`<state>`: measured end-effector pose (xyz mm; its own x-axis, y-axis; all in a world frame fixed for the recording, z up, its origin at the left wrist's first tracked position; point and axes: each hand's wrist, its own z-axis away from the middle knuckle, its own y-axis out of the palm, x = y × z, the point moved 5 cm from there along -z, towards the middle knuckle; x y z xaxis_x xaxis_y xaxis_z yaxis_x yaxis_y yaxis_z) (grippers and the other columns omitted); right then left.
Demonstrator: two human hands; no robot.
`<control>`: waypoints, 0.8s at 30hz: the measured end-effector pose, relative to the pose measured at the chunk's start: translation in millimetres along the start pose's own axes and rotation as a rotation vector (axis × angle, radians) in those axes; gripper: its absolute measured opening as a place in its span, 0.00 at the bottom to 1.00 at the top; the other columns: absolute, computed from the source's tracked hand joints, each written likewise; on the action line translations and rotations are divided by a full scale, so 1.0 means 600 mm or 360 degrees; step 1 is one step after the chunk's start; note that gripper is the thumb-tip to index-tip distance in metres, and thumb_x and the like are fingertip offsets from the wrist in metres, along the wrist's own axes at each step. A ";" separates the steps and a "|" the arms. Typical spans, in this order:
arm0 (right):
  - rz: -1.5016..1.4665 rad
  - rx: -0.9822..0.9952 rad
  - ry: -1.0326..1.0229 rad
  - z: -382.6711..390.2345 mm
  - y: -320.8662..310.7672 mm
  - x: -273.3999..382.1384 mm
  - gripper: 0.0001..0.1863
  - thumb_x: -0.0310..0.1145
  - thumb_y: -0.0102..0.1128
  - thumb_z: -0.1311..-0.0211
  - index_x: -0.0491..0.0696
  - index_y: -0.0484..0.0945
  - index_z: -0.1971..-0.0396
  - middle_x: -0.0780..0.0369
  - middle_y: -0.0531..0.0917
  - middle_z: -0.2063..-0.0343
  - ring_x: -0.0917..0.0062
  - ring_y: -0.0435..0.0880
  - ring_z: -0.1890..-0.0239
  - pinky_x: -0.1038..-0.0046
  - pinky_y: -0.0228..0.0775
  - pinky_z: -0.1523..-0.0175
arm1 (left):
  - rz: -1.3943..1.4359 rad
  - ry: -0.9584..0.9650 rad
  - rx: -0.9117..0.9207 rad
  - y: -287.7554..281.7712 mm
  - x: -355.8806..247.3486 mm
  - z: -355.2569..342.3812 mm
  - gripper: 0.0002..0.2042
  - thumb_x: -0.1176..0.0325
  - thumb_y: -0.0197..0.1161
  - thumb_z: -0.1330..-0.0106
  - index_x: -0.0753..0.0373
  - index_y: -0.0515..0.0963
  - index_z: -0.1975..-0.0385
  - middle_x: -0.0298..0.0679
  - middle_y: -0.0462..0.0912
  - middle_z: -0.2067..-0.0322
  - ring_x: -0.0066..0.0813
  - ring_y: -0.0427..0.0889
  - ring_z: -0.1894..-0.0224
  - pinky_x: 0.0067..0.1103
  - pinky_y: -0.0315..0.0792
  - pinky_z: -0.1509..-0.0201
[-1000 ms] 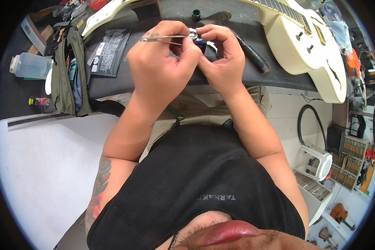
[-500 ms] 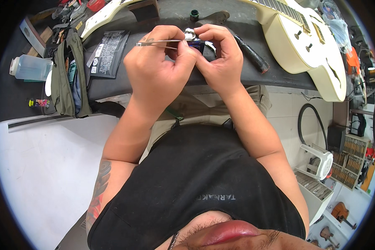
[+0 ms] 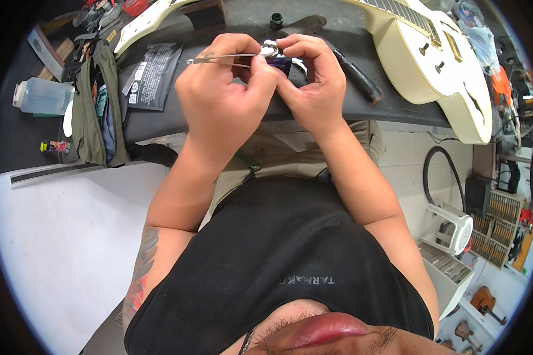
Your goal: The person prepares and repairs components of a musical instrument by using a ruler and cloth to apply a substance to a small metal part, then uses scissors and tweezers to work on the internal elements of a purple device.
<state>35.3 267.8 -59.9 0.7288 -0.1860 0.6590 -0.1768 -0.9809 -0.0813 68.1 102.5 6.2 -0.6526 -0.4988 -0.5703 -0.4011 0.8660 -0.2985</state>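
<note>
In my left hand (image 3: 228, 89) a pair of slim metal tweezers (image 3: 219, 58) is pinched between thumb and fingers, its joined end pointing left. My right hand (image 3: 315, 80) is closed around a small dark-blue box-shaped device (image 3: 281, 63) with a shiny silver round top (image 3: 270, 47). Both hands meet over the near part of the dark workbench, thumbs almost touching. The tweezers' tips are by the silver top; my fingers partly cover them, so I cannot tell whether they touch it. Beyond the hands stands a small dark-green, ring-like piece (image 3: 276, 21).
A cream guitar body (image 3: 432, 77) lies at the right, beside a dark rod-like handle (image 3: 358, 77). To the left are a grey printed pouch (image 3: 155, 77), an olive bag (image 3: 92, 112) and a clear liquid bottle (image 3: 44, 94). A dark block (image 3: 205, 15) stands at the back.
The tweezers' joined end has shifted slightly left and up with a small movement of my left hand. My right hand keeps its hold on the device almost unmoved.
</note>
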 end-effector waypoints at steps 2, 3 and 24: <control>-0.0004 0.0000 0.0007 0.001 -0.001 -0.002 0.20 0.22 0.84 0.47 0.46 0.84 0.55 0.59 0.92 0.52 0.63 0.91 0.49 0.64 0.83 0.43 | -0.0009 0.0000 0.0017 0.000 -0.003 -0.002 0.05 0.81 0.72 0.37 0.66 0.84 0.64 0.38 0.89 0.71 0.28 0.90 0.74 0.23 0.82 0.68; -0.0008 0.0001 0.0013 0.001 -0.001 -0.003 0.20 0.22 0.85 0.47 0.46 0.84 0.55 0.59 0.92 0.52 0.63 0.91 0.49 0.64 0.83 0.42 | -0.0020 -0.0016 0.0027 -0.001 -0.005 -0.003 0.05 0.81 0.72 0.37 0.66 0.84 0.64 0.38 0.89 0.71 0.28 0.91 0.73 0.23 0.82 0.68; 0.0162 0.0064 -0.0326 -0.007 0.007 0.029 0.26 0.22 0.83 0.46 0.51 0.88 0.45 0.55 0.86 0.46 0.61 0.90 0.49 0.63 0.85 0.44 | 0.0545 -0.0648 -0.0073 -0.022 0.055 0.013 0.04 0.76 0.71 0.30 0.66 0.87 0.58 0.32 0.90 0.70 0.15 0.87 0.69 0.17 0.78 0.64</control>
<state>44.8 260.8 -45.7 0.8282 -0.2877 0.4809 -0.2328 -0.9572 -0.1719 56.9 74.9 -14.8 -0.4524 -0.1264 -0.8828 -0.2425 0.9701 -0.0146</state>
